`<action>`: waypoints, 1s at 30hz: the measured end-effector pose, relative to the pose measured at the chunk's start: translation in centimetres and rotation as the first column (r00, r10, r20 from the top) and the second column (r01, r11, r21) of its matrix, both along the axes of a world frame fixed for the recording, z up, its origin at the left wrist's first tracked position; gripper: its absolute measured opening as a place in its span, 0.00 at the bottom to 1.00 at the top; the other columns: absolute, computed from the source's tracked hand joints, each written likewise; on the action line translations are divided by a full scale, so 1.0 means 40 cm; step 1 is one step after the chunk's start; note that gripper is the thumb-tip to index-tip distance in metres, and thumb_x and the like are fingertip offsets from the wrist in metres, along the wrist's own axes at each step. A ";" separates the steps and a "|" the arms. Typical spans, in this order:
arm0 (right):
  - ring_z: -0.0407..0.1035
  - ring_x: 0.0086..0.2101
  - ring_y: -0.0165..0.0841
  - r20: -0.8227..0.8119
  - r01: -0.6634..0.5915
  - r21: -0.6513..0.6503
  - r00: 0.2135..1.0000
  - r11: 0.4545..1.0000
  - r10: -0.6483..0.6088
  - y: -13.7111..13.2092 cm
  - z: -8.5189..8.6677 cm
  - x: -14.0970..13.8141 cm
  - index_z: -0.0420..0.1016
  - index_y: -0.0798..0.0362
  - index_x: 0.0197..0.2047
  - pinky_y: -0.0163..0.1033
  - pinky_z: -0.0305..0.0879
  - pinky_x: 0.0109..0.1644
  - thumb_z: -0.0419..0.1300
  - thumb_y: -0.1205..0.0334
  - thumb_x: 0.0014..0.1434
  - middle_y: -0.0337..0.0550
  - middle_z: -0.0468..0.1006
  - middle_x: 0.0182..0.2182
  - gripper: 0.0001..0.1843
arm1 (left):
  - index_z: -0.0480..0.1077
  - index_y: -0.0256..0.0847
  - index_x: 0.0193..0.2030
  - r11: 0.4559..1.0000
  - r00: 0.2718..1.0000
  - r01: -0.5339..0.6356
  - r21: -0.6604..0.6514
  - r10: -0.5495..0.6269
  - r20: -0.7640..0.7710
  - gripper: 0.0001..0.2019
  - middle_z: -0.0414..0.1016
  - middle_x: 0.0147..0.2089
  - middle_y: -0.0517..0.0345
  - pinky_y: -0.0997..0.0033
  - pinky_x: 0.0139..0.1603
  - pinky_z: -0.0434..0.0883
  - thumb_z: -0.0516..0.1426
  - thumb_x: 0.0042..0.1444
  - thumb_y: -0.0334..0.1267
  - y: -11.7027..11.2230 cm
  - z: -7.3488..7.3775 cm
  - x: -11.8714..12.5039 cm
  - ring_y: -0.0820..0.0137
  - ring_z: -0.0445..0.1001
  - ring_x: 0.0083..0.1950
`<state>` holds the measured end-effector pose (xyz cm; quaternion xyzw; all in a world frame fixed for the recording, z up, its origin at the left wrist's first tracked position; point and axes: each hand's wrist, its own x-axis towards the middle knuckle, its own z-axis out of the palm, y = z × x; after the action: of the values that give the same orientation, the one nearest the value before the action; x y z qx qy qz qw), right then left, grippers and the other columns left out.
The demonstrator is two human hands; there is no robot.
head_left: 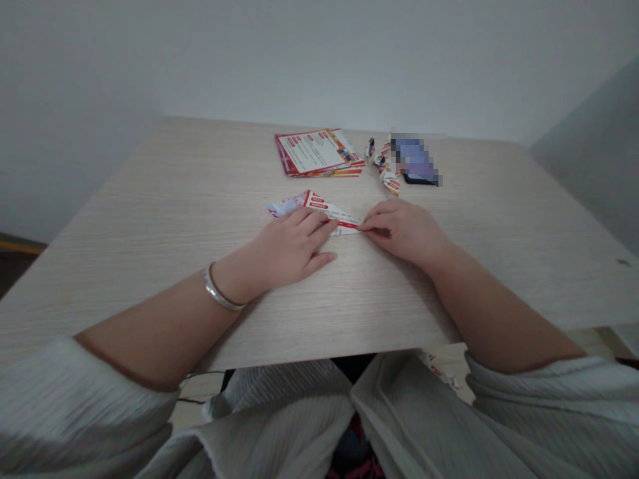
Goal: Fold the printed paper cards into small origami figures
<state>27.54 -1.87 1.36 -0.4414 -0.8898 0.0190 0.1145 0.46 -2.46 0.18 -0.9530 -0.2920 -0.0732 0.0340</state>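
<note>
While both hands work one sheet: findings follow, taken from the head view alone.
Sheet: a folded flyer [319,207], red, white and pale blue, lies flat near the middle of the table [150,219], its long tapered point running toward the right hand.
Left hand: left hand [292,247] lies palm down, fingers together and pressed flat on the flyer's near edge; a bangle [219,293] sits on the wrist.
Right hand: right hand [404,229] has fingertips drawn together, pinching the flyer's pointed tip against the table.
Risk, crease: if the left hand's pressure eases, the glossy paper could slide and the fold come out crooked.
Risk, tip: a hard pull at the thin point could tear or crumple it.
Risk, edge: both forearms overhang the near table edge; a sleeve could drag the sheet off line.
Beyond: a stack [319,154] of like flyers lies well apart at the far side, folded pieces [383,159] just beside a phone [417,165].
Writing: red headings and lines of print show on stack and flyer; too small to read.
Brands: none legible; the phone's screen is blurred.
</note>
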 end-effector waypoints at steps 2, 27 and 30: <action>0.79 0.46 0.42 0.049 0.015 0.004 0.999 1.000 -0.015 -0.007 0.009 -0.002 0.88 0.50 0.44 0.45 0.71 0.51 0.62 0.68 0.67 0.47 0.88 0.45 0.11 | 0.65 0.26 0.73 1.000 1.000 0.001 -0.006 -0.001 -0.014 0.34 0.72 0.64 0.29 0.41 0.69 0.68 0.47 0.75 0.53 0.001 0.000 0.000 0.44 0.70 0.65; 0.77 0.44 0.42 0.092 0.004 0.098 0.996 0.995 -0.013 -0.006 0.003 -0.005 0.88 0.50 0.48 0.45 0.67 0.49 0.59 0.67 0.69 0.49 0.87 0.41 0.14 | 0.65 0.34 0.75 1.000 0.999 0.020 0.018 -0.019 -0.044 0.32 0.73 0.67 0.35 0.42 0.70 0.67 0.48 0.75 0.55 0.001 0.007 0.024 0.47 0.70 0.67; 0.77 0.44 0.42 0.078 -0.008 0.098 0.997 0.995 0.000 -0.004 0.004 -0.005 0.89 0.49 0.46 0.45 0.68 0.50 0.60 0.68 0.68 0.49 0.87 0.41 0.14 | 0.64 0.38 0.76 1.000 0.999 0.018 0.011 -0.017 -0.046 0.32 0.73 0.66 0.34 0.43 0.68 0.69 0.46 0.75 0.55 0.004 0.004 0.021 0.47 0.70 0.67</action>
<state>27.33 -2.04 1.50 -0.4337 -0.8943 -0.0419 0.1012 1.31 -2.31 0.34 -0.9568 -0.2823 -0.0535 0.0456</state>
